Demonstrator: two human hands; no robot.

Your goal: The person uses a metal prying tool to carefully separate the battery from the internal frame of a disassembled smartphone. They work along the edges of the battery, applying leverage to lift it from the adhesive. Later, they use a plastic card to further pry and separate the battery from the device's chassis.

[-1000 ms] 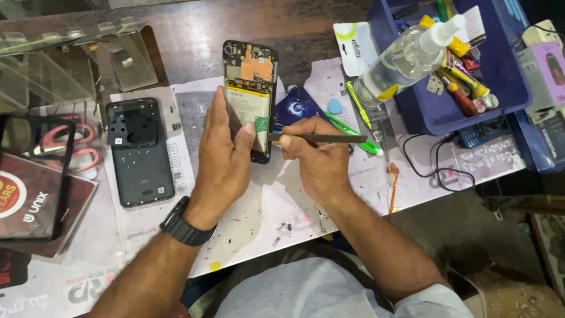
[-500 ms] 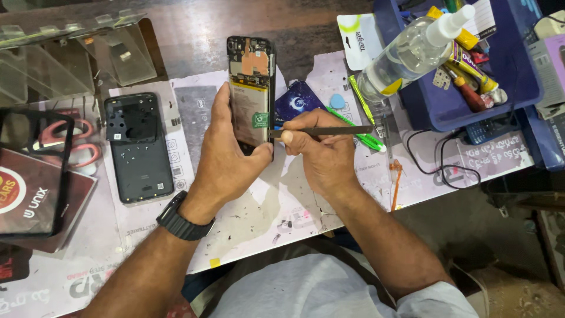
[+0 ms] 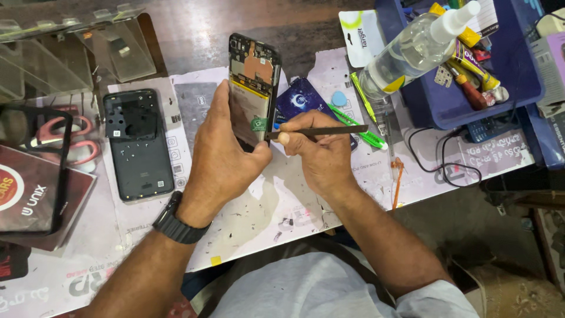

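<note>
My left hand (image 3: 226,156) grips an opened phone (image 3: 254,76) with its back removed, held upright above the table, battery and circuit board showing. My right hand (image 3: 318,153) pinches a thin dark metal pry tool (image 3: 329,131) held level, its tip touching the phone's right edge near a green tab. A black watch is on my left wrist. The phone's black back cover (image 3: 139,144) lies flat on the white mat to the left.
A blue tray (image 3: 518,88) at the right holds a clear spray bottle (image 3: 406,50), glue tubes and screwdrivers. Green tweezers (image 3: 359,126) and a blue card (image 3: 303,97) lie behind my right hand. Clear plastic stands (image 3: 70,50) sit at the back left, red-handled scissors (image 3: 82,150) at left.
The phone and both hands shifted slightly; the pry tool tip stays at the phone's right edge. My grip on both is unchanged.
</note>
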